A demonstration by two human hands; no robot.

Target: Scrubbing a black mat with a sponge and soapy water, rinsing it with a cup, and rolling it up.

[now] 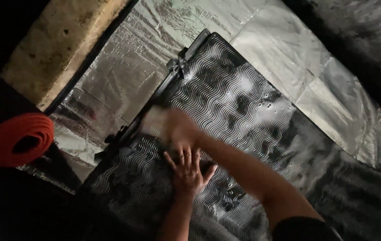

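A black panel with a shiny wavy ribbed surface (244, 102) lies slanted on a silver foil sheet (284, 49). My left hand (188, 172) rests flat on the panel, palm down with its fingers spread. My right hand (174, 127) reaches across above it and is blurred by motion near the panel's left edge. It seems to grip a pale cloth (152, 119) against the surface. A dark clip or handle (179, 64) sits on the panel's upper left edge.
A rolled orange mat (18, 138) lies at the left, partly in darkness. A pale stone block (61, 40) runs along the upper left beside the foil. The upper right corner and the bottom left are dark.
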